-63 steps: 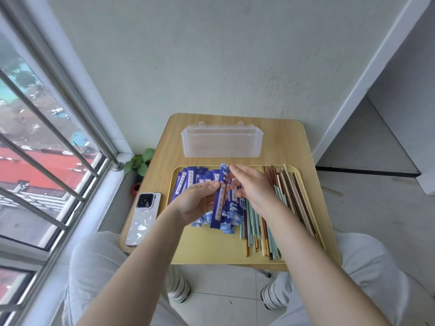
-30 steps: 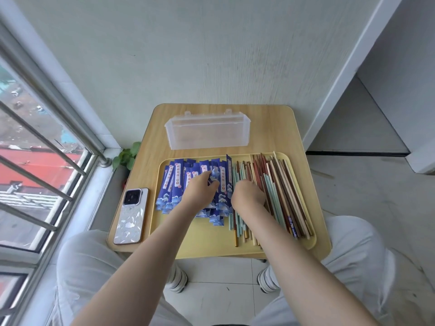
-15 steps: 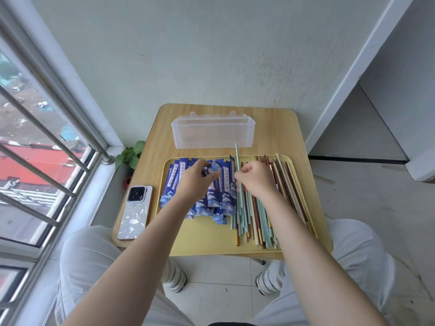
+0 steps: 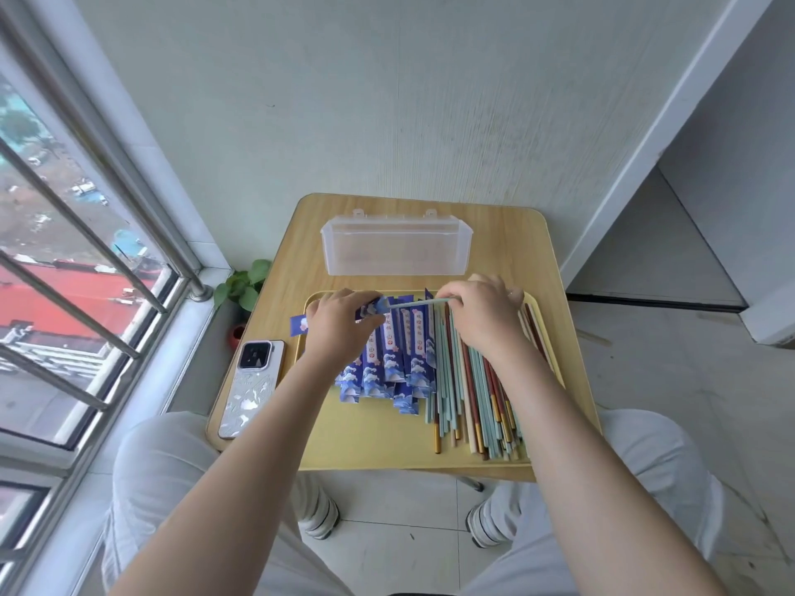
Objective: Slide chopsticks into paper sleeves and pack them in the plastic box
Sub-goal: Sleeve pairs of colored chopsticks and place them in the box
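One pale chopstick (image 4: 419,302) lies crosswise, pinched in my right hand (image 4: 482,316), tip aimed left. My left hand (image 4: 340,326) grips the sleeve (image 4: 371,309), mouth facing it.

A narrow enclosed balcony in a high-rise home: a barred window (image 4: 86,234) is overlooking rooftops far below, a small wooden table (image 4: 555,268) is sitting against a plain wall (image 4: 387,101), and a potted plant (image 4: 243,290) is standing on the tiled floor (image 4: 404,552).

Table (image 4: 537,251) carries box (image 4: 395,249), tray (image 4: 378,440), phone (image 4: 251,387)
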The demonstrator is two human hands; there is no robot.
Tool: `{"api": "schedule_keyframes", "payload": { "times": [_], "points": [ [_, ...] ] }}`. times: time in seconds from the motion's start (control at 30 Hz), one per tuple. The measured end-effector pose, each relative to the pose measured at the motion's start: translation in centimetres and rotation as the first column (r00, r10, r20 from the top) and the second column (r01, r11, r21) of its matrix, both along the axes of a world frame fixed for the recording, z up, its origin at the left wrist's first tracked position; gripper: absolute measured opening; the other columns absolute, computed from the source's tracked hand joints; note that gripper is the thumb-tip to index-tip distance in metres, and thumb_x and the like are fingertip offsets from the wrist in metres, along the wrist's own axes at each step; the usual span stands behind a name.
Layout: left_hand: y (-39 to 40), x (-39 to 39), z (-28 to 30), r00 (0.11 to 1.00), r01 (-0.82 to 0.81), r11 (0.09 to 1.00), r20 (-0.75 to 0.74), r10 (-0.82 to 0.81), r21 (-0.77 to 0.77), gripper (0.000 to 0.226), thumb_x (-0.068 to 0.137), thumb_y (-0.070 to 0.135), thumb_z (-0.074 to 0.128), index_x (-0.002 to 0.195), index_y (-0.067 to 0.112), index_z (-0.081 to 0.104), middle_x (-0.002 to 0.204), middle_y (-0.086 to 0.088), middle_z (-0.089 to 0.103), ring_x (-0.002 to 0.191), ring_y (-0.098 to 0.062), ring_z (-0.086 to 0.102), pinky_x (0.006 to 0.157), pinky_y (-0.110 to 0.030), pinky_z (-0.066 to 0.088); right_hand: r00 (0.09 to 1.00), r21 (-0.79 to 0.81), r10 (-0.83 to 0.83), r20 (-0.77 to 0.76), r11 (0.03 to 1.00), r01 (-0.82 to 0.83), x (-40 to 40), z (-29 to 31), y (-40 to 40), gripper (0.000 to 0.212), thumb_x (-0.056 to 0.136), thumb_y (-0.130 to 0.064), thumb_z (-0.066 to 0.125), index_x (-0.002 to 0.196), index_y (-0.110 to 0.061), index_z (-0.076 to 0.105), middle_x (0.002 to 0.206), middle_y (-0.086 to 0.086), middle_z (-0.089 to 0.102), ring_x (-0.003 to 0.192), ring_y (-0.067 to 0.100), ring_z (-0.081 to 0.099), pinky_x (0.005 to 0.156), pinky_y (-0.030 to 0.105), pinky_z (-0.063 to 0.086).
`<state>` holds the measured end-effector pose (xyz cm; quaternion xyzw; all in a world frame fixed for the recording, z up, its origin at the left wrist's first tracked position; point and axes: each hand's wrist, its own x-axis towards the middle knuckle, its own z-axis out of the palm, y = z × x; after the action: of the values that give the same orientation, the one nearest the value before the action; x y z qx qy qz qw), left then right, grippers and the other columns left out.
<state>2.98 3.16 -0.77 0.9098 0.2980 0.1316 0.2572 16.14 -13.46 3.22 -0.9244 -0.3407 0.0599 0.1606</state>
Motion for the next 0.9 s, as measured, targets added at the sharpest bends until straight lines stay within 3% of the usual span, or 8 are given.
{"api": "schedule_keyframes", "payload": {
  "times": [0.13,0.2,0.3,0.43,0.53,0.63,0.73,0.9],
  "points": [
    [-1.1,0.1,0.2,0.992,0.127,0.991,0.004,-0.127,0.049,0.024,0.092,0.034,0.067,0.115,0.032,0.071,0.092,0.009,0.062,0.100,-0.021,0.055,0.085,-0.032,0.024,0.992,0.003,0.120,0.026,0.993,-0.120,-0.7,-0.1,1.1,0.029,0.104,-0.023,0.049,0.118,-0.035,0.071,0.108,0.000,0.058,0.113,0.027,0.046,0.093,0.039,0.031],
    [-2.0,0.3,0.6,0.985,0.169,0.985,-0.030,-0.168,0.027,0.024,0.093,0.034,0.067,0.115,0.027,0.072,0.089,0.002,0.063,0.092,-0.021,0.054,0.079,-0.032,0.027,0.979,0.084,0.181,-0.093,0.981,-0.174,-1.1,-0.4,1.6,0.033,0.102,-0.013,0.050,0.125,-0.028,0.069,0.113,0.005,0.056,0.116,0.026,0.047,0.093,0.035,0.035],
    [-3.4,0.4,1.1,0.982,0.183,0.975,-0.021,-0.187,-0.123,0.029,0.094,0.032,0.067,0.119,0.018,0.070,0.085,-0.001,0.065,0.078,-0.020,0.058,0.069,-0.034,0.043,0.915,0.301,0.205,-0.347,0.949,-0.098,-1.9,-0.4,1.9,0.053,0.096,0.004,0.043,0.139,-0.025,0.053,0.137,0.005,0.043,0.122,0.018,0.049,0.094,0.022,0.041],
    [-4.1,0.1,0.6,0.999,0.052,0.879,0.036,-0.040,-0.474,0.023,0.095,0.034,0.066,0.108,0.016,0.062,0.074,0.004,0.062,0.057,-0.012,0.057,0.058,-0.030,0.050,0.947,0.465,-0.020,-0.320,0.868,0.175,-1.3,-0.5,1.0,0.049,0.094,0.005,0.047,0.138,-0.018,0.047,0.131,-0.001,0.039,0.102,0.009,0.046,0.076,0.010,0.041],
    [-3.9,-0.3,-0.2,0.985,-0.044,0.533,0.051,0.163,-0.845,0.024,0.096,0.025,0.066,0.104,0.007,0.052,0.074,-0.008,0.063,0.054,-0.020,0.057,0.056,-0.035,0.051,0.964,0.131,-0.158,-0.213,0.973,0.188,-0.3,-2.2,-0.3,0.013,0.095,-0.005,0.050,0.101,-0.012,0.061,0.100,0.001,0.058,0.081,0.016,0.056,0.076,0.031,0.054],
    [-4.4,-0.5,-0.9,0.976,-0.012,0.275,0.049,0.213,-0.961,0.014,0.099,0.010,0.061,0.102,0.006,0.048,0.070,-0.008,0.059,0.052,-0.020,0.054,0.050,-0.032,0.048,0.957,-0.312,-0.183,-0.224,0.944,0.107,-1.5,-4.0,-0.7,0.015,0.094,-0.008,0.054,0.080,-0.011,0.056,0.073,0.003,0.056,0.064,0.020,0.057,0.059,0.032,0.054],
    [-4.8,-0.3,-1.6,0.976,-0.001,0.211,0.046,0.213,-0.977,0.010,0.100,0.011,0.058,0.102,0.007,0.048,0.066,-0.005,0.054,0.052,-0.018,0.047,0.050,-0.030,0.044,0.962,-0.412,-0.191,-0.193,0.906,0.098,-3.0,-4.8,-0.1,0.008,0.094,-0.004,0.056,0.090,-0.010,0.058,0.081,0.003,0.057,0.070,0.020,0.057,0.052,0.027,0.042],
    [-4.9,-0.3,-1.2,0.969,-0.137,0.165,-0.097,0.229,-0.977,0.036,0.102,0.046,0.048,0.094,0.011,0.050,0.062,-0.001,0.046,0.049,-0.017,0.039,0.050,-0.029,0.039,0.959,-0.475,-0.213,-0.187,0.874,0.102,-3.8,-5.4,1.2,0.016,0.095,-0.003,0.057,0.109,-0.007,0.063,0.102,0.007,0.063,0.091,0.023,0.063,0.070,0.028,0.051]
  ]
}}
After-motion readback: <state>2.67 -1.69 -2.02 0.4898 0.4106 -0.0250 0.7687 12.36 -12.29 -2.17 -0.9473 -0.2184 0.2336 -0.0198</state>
